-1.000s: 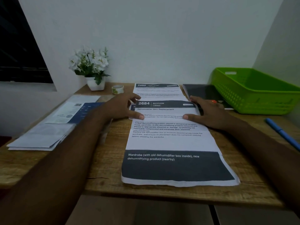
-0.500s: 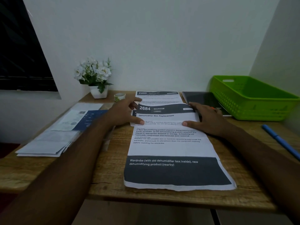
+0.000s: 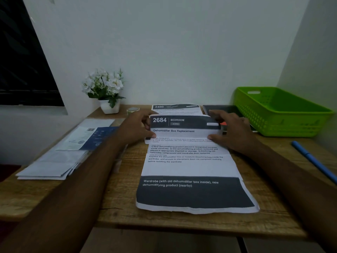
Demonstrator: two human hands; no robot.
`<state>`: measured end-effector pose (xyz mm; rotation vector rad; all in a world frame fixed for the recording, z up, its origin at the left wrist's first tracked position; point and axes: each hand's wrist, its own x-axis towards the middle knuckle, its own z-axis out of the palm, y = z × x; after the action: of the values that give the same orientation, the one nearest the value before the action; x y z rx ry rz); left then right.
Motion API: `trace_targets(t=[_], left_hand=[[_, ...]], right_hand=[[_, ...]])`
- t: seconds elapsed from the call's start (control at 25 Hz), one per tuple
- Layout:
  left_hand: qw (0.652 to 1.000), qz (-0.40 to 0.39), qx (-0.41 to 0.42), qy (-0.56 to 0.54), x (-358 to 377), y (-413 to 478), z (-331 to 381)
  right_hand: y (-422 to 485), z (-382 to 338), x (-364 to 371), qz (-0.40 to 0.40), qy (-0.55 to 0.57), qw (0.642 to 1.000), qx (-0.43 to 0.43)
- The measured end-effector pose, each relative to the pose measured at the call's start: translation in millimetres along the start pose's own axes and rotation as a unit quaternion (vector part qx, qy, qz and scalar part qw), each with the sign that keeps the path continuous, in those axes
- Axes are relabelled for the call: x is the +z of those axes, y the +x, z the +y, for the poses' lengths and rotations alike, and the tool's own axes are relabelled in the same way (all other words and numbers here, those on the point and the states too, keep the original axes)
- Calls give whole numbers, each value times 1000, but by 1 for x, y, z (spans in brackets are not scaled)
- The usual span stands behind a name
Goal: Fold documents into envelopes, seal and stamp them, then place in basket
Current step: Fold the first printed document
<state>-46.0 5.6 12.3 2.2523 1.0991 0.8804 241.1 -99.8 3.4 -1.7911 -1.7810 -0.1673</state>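
A printed document headed "2684 Bedroom" (image 3: 189,167) lies lengthwise on the wooden table (image 3: 116,203). Its far end is lifted and curls toward me. My left hand (image 3: 135,127) pinches the lifted left corner, thumb on top. My right hand (image 3: 232,128) pinches the right corner the same way. A second document headed "2400" (image 3: 175,107) lies flat behind it. A stack of white envelopes (image 3: 54,165) sits at the left. The green basket (image 3: 284,123) stands at the right rear.
A small roll of tape (image 3: 132,110) and a white pot of flowers (image 3: 107,92) stand at the back left. A dark pad (image 3: 218,108) lies beside the basket. A blue pen (image 3: 313,161) rests near the right edge. Walls close the back and right.
Both hands have raised the document's far end off the table and it now curls toward me. The view has tilted upward a little.
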Motion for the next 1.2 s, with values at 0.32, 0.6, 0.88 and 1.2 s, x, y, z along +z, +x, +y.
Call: trace_targets(t=[0.32, 0.6, 0.88, 1.2], left_hand=[[998, 7, -4, 59, 1, 4, -9], [997, -14, 25, 72, -4, 5, -8], [992, -72, 34, 97, -10, 0, -1], [988, -123, 44, 86, -15, -7, 9]], right_hand=[[-1, 3, -3, -11, 35, 999, 15], [-1, 8, -7, -35, 44, 998, -3], [4, 20, -3, -94, 54, 994, -3], [5, 19, -4, -130, 53, 990, -4]])
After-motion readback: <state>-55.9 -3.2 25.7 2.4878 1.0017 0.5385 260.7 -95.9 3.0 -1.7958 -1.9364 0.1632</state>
